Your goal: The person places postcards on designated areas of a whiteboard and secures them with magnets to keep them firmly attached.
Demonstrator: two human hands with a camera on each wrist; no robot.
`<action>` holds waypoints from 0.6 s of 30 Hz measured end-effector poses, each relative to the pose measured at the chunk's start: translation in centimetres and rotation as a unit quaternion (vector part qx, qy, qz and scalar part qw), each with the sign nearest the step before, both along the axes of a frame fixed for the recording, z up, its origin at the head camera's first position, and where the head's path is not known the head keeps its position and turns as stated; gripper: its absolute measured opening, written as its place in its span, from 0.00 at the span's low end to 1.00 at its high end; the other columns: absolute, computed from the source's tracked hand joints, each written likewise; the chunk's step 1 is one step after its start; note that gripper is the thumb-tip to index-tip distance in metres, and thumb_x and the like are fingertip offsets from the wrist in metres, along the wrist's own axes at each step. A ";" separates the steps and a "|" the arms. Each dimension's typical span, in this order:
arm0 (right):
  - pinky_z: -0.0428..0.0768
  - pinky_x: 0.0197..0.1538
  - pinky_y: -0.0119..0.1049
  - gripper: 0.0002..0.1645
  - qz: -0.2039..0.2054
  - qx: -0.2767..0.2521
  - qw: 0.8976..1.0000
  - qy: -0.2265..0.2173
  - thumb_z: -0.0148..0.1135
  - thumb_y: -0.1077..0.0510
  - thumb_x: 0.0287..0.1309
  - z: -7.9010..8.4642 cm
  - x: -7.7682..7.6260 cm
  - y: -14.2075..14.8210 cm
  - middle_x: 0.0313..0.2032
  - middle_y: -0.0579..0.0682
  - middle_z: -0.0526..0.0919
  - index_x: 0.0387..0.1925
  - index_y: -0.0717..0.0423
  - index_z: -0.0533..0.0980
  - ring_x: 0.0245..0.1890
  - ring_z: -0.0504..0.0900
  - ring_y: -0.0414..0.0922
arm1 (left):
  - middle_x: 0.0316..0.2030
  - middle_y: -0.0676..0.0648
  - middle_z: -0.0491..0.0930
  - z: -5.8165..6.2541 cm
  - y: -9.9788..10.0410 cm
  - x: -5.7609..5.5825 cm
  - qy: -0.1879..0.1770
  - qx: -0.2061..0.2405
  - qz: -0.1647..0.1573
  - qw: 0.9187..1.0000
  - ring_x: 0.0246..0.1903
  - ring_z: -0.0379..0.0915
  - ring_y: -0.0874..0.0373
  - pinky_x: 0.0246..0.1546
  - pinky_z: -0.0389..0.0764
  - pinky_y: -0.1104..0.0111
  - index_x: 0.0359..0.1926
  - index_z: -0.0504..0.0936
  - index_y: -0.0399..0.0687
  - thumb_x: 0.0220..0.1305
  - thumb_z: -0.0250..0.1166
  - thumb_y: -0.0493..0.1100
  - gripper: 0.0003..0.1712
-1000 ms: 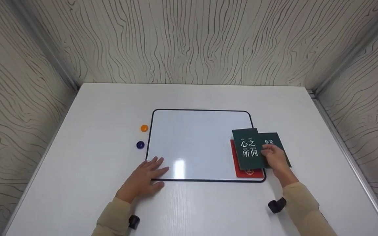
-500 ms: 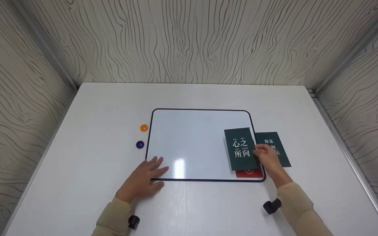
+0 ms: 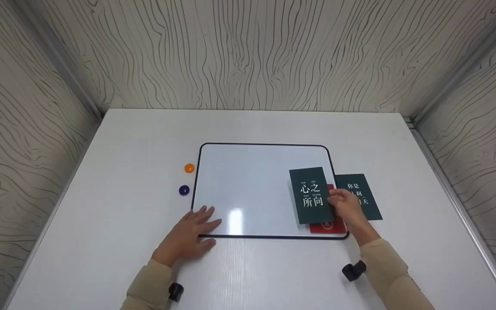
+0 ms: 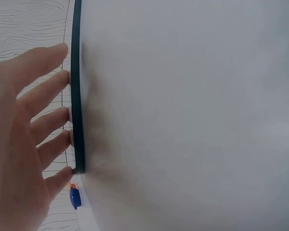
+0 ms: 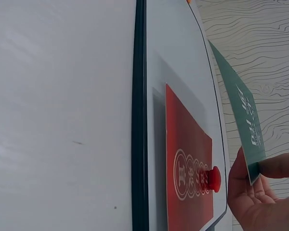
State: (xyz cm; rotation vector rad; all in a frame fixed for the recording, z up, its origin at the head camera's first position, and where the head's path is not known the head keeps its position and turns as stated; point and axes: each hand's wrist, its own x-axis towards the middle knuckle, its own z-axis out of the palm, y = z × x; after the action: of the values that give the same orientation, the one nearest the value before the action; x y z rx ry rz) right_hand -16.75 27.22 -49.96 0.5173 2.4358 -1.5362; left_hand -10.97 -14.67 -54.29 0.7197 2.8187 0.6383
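My right hand [image 3: 351,211] pinches a dark green card [image 3: 311,196] with white Chinese characters by its right edge. In the right wrist view the thumb and fingers grip the corner of this green card [image 5: 243,113], which is raised off the board. Below it, a red card [image 5: 188,154] lies on the whiteboard [image 3: 252,185] at the lower right corner, with a red magnet [image 5: 214,179] on it. My left hand [image 3: 187,234] rests with spread fingers at the board's lower left corner; in the left wrist view its fingertips meet the dark frame.
A second green card [image 3: 370,204] lies on the white table [image 3: 265,275], just right of the board and partly behind my right hand. Left of the board sit an orange magnet [image 3: 189,168] and a dark blue magnet [image 3: 184,190]. Wood-patterned walls [image 3: 248,56] enclose the table.
My right hand has moved left with the green card, uncovering more of the second green card and part of the red card's right side. The left hand has stayed in place.
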 end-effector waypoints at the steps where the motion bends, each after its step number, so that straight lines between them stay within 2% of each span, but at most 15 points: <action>1: 0.72 0.35 0.28 0.19 -0.001 -0.003 1.000 -0.002 0.48 0.63 0.66 0.0 0.0 -0.1 0.36 0.46 0.73 0.56 0.67 0.67 0.33 0.70 0.38 | 0.73 0.48 0.61 0.0 0.0 0.0 -0.002 -0.002 0.000 1.000 0.74 0.54 0.46 0.73 0.57 0.46 0.66 0.70 0.60 0.64 0.60 0.51 0.29; 4: 0.72 0.34 0.27 0.19 -0.002 -0.019 1.000 -0.009 0.48 0.63 0.65 0.0 0.0 -0.3 0.36 0.45 0.72 0.56 0.66 0.66 0.32 0.70 0.37 | 0.73 0.48 0.60 0.1 0.0 0.1 -0.012 -0.001 0.002 1.000 0.74 0.53 0.46 0.74 0.56 0.46 0.67 0.70 0.60 0.64 0.60 0.51 0.29; 12: 0.73 0.34 0.25 0.19 0.002 -0.046 0.999 -0.017 0.49 0.63 0.65 0.1 0.1 -1.3 0.35 0.44 0.73 0.55 0.67 0.66 0.33 0.72 0.36 | 0.73 0.47 0.61 -0.2 0.0 0.0 -0.004 -0.004 0.000 1.000 0.74 0.54 0.47 0.74 0.57 0.48 0.66 0.71 0.59 0.64 0.60 0.51 0.29; 18: 0.71 0.30 0.27 0.17 0.006 -0.051 0.998 -0.021 0.48 0.63 0.66 0.1 0.0 -1.7 0.30 0.42 0.71 0.54 0.65 0.67 0.28 0.69 0.37 | 0.73 0.48 0.60 -0.2 -0.1 0.0 -0.007 -0.005 0.000 1.000 0.75 0.53 0.48 0.74 0.57 0.48 0.66 0.70 0.60 0.64 0.60 0.52 0.29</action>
State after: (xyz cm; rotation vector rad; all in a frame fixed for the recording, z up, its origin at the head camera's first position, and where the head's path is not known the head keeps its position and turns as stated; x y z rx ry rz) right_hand -16.70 25.49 -49.90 0.5106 2.3107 -1.6180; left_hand -10.97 -14.77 -54.47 0.7113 2.8071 0.6255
